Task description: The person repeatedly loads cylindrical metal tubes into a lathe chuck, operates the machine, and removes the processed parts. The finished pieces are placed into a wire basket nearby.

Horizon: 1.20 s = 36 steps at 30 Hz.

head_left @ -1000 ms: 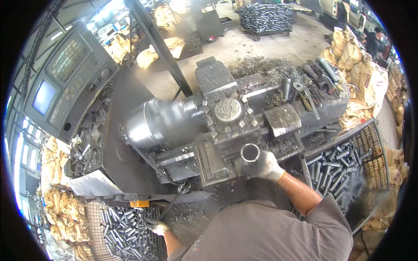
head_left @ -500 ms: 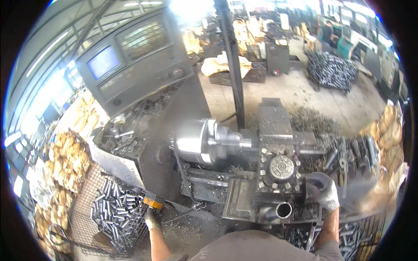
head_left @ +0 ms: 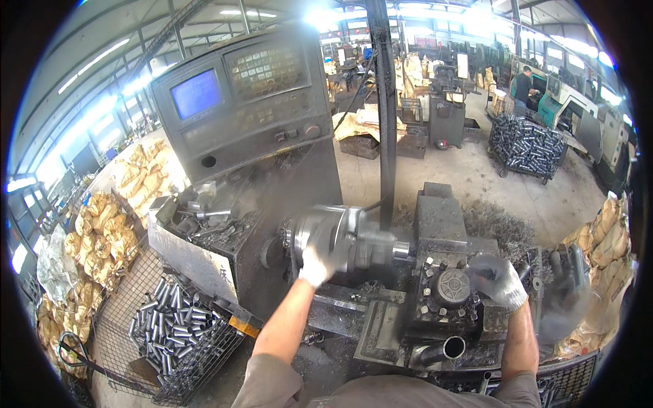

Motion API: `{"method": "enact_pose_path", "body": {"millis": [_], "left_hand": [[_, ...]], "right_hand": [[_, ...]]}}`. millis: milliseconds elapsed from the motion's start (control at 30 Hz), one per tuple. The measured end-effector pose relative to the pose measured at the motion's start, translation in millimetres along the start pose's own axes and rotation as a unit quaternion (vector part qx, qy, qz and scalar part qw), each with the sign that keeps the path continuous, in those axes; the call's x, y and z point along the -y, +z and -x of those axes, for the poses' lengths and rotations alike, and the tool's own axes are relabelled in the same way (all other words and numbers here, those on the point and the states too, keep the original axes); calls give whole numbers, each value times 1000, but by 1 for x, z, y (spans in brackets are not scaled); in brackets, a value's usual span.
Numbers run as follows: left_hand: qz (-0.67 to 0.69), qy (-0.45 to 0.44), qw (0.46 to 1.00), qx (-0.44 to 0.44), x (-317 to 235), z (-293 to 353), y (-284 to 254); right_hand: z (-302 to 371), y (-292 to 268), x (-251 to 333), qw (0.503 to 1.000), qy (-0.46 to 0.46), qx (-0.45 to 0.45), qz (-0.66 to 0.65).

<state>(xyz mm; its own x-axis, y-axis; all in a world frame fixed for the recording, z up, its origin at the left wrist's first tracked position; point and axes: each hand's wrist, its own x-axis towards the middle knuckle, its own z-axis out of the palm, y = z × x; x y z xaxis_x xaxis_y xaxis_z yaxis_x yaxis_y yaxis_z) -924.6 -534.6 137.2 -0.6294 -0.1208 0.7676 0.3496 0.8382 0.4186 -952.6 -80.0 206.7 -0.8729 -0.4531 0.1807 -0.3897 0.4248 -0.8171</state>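
Note:
My left hand [head_left: 315, 266], in a whitish glove, reaches to the near side of the lathe chuck [head_left: 330, 234]; its fingers are smeared and partly lost against the metal. A short shiny tube [head_left: 403, 249] sticks out of the chuck toward the tool post [head_left: 451, 285], which has a round cap and several square-headed bolts. Beside the post's right side is my right hand [head_left: 502, 282], in a glove with dark fingers. Those fingers are curled closed, and what they grip is hidden. Below the post lies an open-ended metal tube [head_left: 452, 347].
A control panel [head_left: 238, 102] with a lit screen rises at the left behind the chuck. Cut tubes [head_left: 173, 323] fill a wire basket at lower left. Wrapped sacks [head_left: 102, 231] are stacked farther left. A loaded cart [head_left: 527, 146] and a person [head_left: 524, 87] are at the far right.
My left hand has moved up and right from beside the orange block near the tube basket to the chuck. My right hand stays by the tool post. The view has tilted up.

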Motion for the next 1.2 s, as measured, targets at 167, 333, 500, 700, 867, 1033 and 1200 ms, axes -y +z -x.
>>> {"method": "enact_pose_path", "body": {"millis": [167, 333, 500, 700, 867, 1033, 1200], "left_hand": [[-108, -85, 976, 170, 1, -68, 12], [60, -177, 955, 228, 28, -67, 24], [37, -172, 970, 168, 59, -60, 24], [58, -184, 963, 190, 47, -72, 46], [-5, -176, 966, 190, 68, -61, 25], [-10, -203, 958, 200, 41, -71, 33], [-55, -137, 971, 190, 35, -69, 34]], "right_hand": [[-40, -10, -3, 985, -127, 4, 117], [-106, 12, -3, 983, -14, 109, 146], [-181, 65, -17, 932, -55, 232, 273], [-232, 143, -66, 866, -27, 339, 367], [-242, 134, -51, 811, -88, 433, 384], [-227, 142, -52, 877, -28, 385, 287], [-215, 77, -100, 805, -17, 369, 464]]}}
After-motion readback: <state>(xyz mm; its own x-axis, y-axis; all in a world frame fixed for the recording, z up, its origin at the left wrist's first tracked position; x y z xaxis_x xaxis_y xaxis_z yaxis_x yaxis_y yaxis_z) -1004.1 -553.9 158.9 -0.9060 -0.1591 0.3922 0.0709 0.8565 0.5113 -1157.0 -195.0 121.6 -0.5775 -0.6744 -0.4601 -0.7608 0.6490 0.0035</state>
